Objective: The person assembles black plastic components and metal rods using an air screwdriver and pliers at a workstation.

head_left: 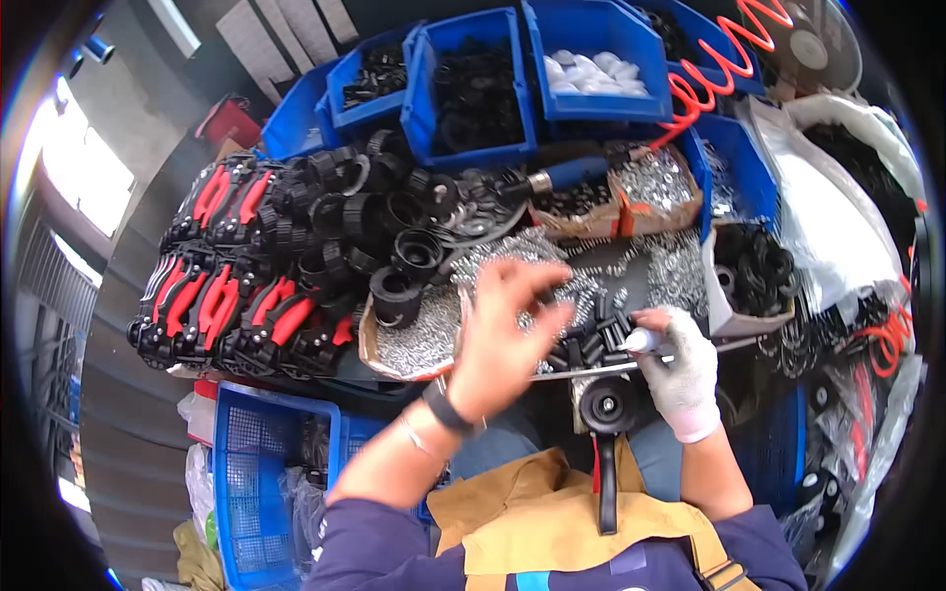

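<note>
You have two hands at work: one bare left hand (507,340) and one right hand (682,384) in a white knitted glove that leaves fingertips uncovered. Your right grip is clamped on one small white piece (642,341), smooth and rounded, just above the near edge of the surface (552,375). Your left grip is blurred, its thumb and curled fingers apart, over loose metal bits and beside a heap of short black tubes (593,345), too jumbled to count.

In front of your lap you have one black round part (608,404), disc-shaped with a metal centre, its single long black handle (608,488) pointing toward you.

Around the far side you can count six blue plastic bins (603,105); one holds glossy white pieces (593,73). Four small open boxes stand on the surface: three cardboard cartons (623,214) of small parts and one pale box (739,323) of black rings. One blue-bodied driver (574,173) lies across the cartons.

To your left are ribbed black plastic collars (347,219) and stacked black assemblies with red handles (219,300), overlapping too closely for a sure count. You also have one crinkled white sack (823,212) at your right.
</note>
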Available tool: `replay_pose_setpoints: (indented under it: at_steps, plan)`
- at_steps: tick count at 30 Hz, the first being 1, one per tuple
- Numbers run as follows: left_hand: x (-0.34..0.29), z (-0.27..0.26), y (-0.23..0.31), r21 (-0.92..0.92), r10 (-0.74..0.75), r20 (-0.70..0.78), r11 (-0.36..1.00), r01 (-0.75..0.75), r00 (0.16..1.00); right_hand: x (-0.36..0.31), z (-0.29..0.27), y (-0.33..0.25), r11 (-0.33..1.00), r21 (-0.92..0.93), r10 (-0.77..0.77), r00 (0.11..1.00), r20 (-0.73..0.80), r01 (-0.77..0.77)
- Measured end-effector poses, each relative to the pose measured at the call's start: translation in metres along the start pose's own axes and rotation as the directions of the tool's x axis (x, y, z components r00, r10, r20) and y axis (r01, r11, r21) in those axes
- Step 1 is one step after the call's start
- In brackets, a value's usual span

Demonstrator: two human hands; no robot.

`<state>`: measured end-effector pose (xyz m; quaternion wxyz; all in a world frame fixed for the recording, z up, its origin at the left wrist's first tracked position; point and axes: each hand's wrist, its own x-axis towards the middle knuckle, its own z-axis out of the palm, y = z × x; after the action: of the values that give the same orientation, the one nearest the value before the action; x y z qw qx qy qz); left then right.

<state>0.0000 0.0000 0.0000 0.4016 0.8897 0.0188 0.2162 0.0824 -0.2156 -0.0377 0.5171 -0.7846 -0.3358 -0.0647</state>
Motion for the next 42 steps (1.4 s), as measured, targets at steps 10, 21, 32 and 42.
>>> replay_pose_setpoints:
  at_steps: [10,21,32,42]
  plan:
    - [-0.109,0.077,0.033,-0.527,-0.133,-0.198,0.85,0.009,0.971,-0.028,-0.021,-0.019,0.666,-0.451,-0.659,0.752,0.017,0.594]
    - [-0.116,0.077,0.044,-0.513,-0.123,-0.185,0.858,0.011,0.975,-0.031,-0.034,-0.031,0.572,-0.457,-0.722,0.682,0.115,0.682]
    - [-0.143,0.045,0.027,-0.991,-0.383,0.115,-0.111,0.078,0.917,-0.037,0.007,-0.031,0.98,0.198,0.031,0.999,-0.013,-0.028]
    - [-0.303,-0.13,-0.093,-0.63,-0.721,-0.677,0.462,-0.624,0.149,-0.029,-0.022,0.061,0.986,0.143,0.082,0.994,0.07,-0.092]
